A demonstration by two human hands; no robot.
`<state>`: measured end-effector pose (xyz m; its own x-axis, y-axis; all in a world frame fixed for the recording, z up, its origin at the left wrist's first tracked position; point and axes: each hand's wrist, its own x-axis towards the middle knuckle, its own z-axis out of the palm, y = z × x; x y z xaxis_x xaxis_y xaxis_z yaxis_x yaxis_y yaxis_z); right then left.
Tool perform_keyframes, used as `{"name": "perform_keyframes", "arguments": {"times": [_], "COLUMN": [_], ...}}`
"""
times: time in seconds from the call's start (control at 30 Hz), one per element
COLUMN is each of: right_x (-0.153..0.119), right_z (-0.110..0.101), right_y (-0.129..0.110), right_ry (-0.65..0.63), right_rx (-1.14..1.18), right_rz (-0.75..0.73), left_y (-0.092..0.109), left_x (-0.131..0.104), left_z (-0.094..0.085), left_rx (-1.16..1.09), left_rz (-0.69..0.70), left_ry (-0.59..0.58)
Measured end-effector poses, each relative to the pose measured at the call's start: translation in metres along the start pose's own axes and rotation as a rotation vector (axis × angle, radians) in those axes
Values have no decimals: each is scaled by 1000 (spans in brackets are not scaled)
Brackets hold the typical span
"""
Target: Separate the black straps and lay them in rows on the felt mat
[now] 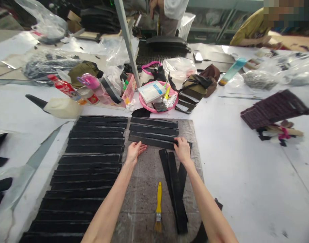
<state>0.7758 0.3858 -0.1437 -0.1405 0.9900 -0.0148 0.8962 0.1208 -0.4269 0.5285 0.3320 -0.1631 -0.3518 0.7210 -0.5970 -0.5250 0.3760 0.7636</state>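
Observation:
A black strip (154, 141) lies crosswise on the grey mat, the lowest of a short column of such strips. My left hand (135, 152) is at its lower left edge, thumb and fingers close together on the edge. At the strip's right end my right hand (182, 149) pinches it with curled fingers. Several loose black strips (176, 192) lie in an overlapping heap below my right hand. A brush with a yellow handle (159, 197) rests on the mat between my forearms, bristles toward me.
A long column of black strips (93, 158) covers the left of the mat (139, 192). Beyond it stand a white jug (64, 108), a red bottle (62, 86) and a pink basket (150, 108). Patterned dark pieces (275, 108) are stacked right. Two people are across the table.

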Motion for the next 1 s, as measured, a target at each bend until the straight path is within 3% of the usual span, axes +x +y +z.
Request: {"name": "perform_keyframes", "arguments": {"times": [0.07,0.17,0.33,0.53,1.0], "right_x": [-23,-70,-129,-138,-149], "right_z": [1,1,7,15,15], "right_y": [4,7,-5,-9,8], "right_ry": [26,-102,-279,-318,-287], "right_rx": [8,42,-32,68,377], "right_rz": [94,276,381,431,340], "left_y": [-8,-28,-67,-85,-93], "left_x": [-10,-34,-79,-94,-107], "left_z": [-6,-9,9,31,23], "left_rx": [49,155,260,371,444], "left_rz": [5,-53,-134,-83,-58], "left_ry": [7,-46,-226,-217,-279]}}
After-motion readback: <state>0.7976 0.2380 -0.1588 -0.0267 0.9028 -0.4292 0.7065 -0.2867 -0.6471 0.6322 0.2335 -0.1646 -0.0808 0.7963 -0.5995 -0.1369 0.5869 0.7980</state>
